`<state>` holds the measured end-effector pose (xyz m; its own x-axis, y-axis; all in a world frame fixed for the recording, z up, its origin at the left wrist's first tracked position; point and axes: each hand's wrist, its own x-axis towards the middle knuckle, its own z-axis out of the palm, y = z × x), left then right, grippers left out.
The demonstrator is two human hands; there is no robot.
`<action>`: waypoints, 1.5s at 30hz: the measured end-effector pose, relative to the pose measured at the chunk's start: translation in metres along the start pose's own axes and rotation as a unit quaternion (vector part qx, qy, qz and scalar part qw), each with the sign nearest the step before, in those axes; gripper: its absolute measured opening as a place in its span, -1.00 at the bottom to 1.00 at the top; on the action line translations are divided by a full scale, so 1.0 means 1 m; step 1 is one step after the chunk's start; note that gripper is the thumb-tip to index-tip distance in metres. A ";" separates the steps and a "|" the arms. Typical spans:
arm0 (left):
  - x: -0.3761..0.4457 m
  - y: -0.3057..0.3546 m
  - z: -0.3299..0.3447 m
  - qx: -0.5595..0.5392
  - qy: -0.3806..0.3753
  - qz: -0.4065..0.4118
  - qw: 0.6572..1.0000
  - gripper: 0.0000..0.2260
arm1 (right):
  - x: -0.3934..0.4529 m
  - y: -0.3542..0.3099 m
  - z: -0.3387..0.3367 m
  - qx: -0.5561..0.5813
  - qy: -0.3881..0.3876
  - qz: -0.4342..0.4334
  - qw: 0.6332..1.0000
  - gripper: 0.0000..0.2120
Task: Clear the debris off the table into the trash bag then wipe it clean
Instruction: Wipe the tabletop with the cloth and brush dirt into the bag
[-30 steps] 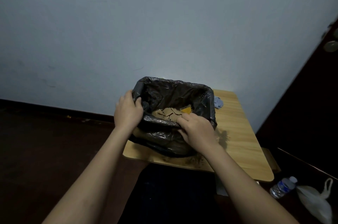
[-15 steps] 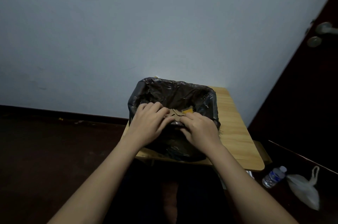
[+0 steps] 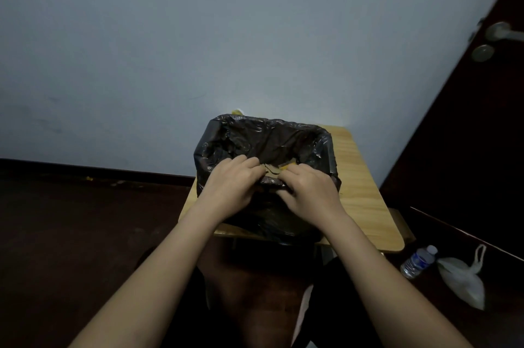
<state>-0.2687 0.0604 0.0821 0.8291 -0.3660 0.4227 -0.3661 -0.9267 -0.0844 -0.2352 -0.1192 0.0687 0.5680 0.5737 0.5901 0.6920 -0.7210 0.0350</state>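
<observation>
black trash bag (image 3: 272, 143) sits open on the wooden desk (image 3: 360, 191) | left hand (image 3: 231, 183) and right hand (image 3: 307, 188) both pinching its near rim | brownish debris (image 3: 273, 171) inside, between the hands

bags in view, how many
2: a black trash bag on the table, both hands at its near rim, and a white bag on the floor, lower right beside a water bottle. Others could be hidden.

Crumpled black plastic trash bag (image 3: 272, 143) covers the left and middle of the light wooden tabletop (image 3: 360, 177); bare strip open along its right side.
</observation>
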 end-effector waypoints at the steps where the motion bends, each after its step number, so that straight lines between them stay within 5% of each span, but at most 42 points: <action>1: -0.001 0.000 0.002 -0.007 -0.007 -0.002 1.000 -0.87 | 0.000 0.000 -0.001 0.001 -0.015 0.003 1.000 -0.80; 5: -0.003 0.000 0.012 -0.023 -0.040 -0.019 0.999 -0.92 | 0.001 0.008 -0.003 0.030 -0.105 0.053 0.993 -0.51; 7: -0.005 0.003 0.015 -0.019 -0.041 -0.022 0.999 -0.90 | -0.001 0.012 -0.006 0.070 -0.082 0.104 0.989 -0.42; 10: -0.011 0.006 0.015 -0.006 -0.033 -0.018 0.999 -0.89 | -0.003 0.024 -0.004 0.091 -0.027 0.234 0.968 -0.54; 12: -0.017 0.011 0.014 -0.002 -0.024 0.000 1.000 -0.89 | -0.005 0.036 -0.002 0.113 -0.069 0.338 0.932 -0.47; 15: -0.028 0.018 0.018 -0.013 -0.020 0.031 0.999 -0.88 | -0.008 0.048 -0.002 0.298 -0.098 0.451 0.836 -0.33; 18: -0.036 0.023 0.023 -0.020 -0.014 0.039 0.999 -0.86 | -0.017 0.048 -0.005 0.364 -0.079 0.492 0.787 -0.51; 23: -0.045 0.023 0.036 -0.105 -0.053 0.005 0.993 -0.88 | -0.031 0.043 -0.008 0.333 -0.076 0.498 0.797 -0.56; 27: -0.051 0.012 0.033 -0.267 -0.148 -0.064 0.950 -0.60 | -0.041 0.041 -0.009 0.323 -0.071 0.495 0.803 -0.60; 29: -0.055 0.011 0.027 -0.293 -0.069 -0.083 0.950 -0.55 | -0.045 0.041 -0.009 0.297 -0.068 0.487 0.818 -0.56; 32: -0.057 0.005 0.024 -0.178 0.071 -0.219 0.957 -0.54 | -0.052 0.040 -0.009 0.258 -0.075 0.474 0.838 -0.50; 36: -0.063 -0.002 0.032 -0.227 -0.078 -0.404 0.883 -0.36 | -0.060 0.039 -0.005 0.248 -0.094 0.476 0.838 -0.47; 38: -0.068 0.000 0.036 -0.264 -0.121 -0.416 0.862 -0.47 | -0.064 0.036 -0.004 0.248 -0.108 0.476 0.837 -0.47; 45: -0.083 0.013 0.045 -0.201 -0.131 -0.411 0.879 -0.85 | -0.085 0.018 0.004 0.194 -0.192 0.457 0.846 -0.42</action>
<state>-0.3237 0.0747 0.0051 0.9328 0.3586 -0.0355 0.3271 -0.8010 0.5014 -0.2693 -0.1791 0.0164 0.9965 -0.0174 -0.0818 -0.0636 -0.7926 -0.6064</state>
